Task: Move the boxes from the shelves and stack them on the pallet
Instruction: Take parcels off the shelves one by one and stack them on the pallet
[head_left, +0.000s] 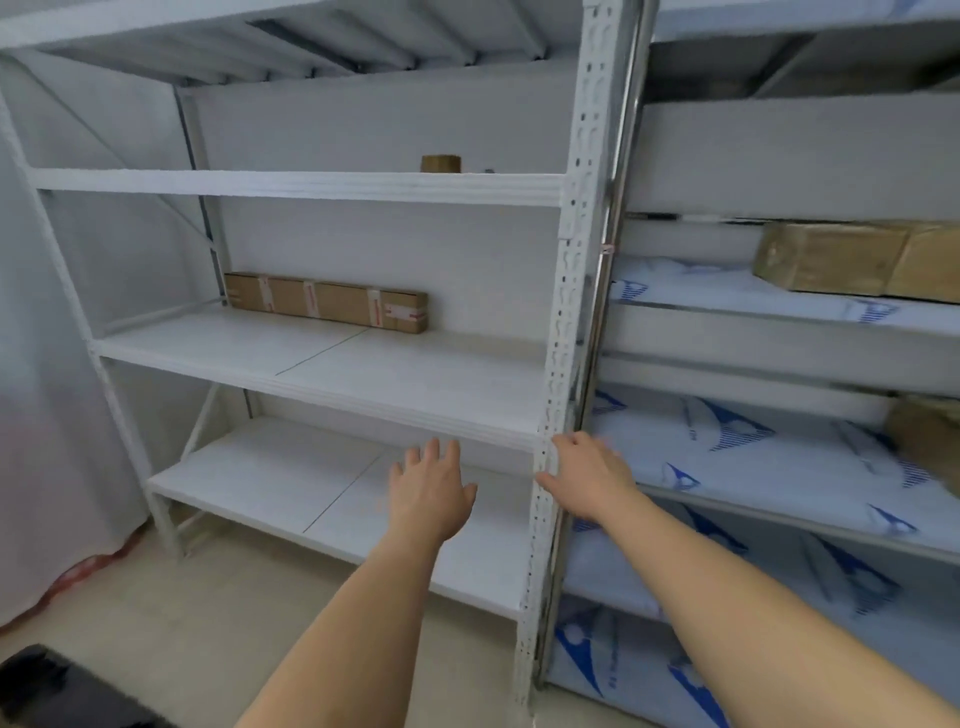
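Two open hands (left hand (431, 488), right hand (587, 478)), one long box (326, 302)

White steel shelving unit (291, 187), left, w/ perforated upright (563, 332) at its right front corner. Upper shelf: roll of brown tape (440, 163) near the back. Middle shelf (363, 374): one long flat cardboard box (326, 302), taped w/ red-printed labels, lying lengthwise against the back wall. Lowest shelf (291, 483): white boards w/ a seam. Adjacent rack (779, 462), right, decks lined w/ white sheet bearing blue logos; large cardboard boxes (852, 260) on an upper deck, another box (930, 431) at the frame edge one deck lower. Beige floor (208, 623) beneath.
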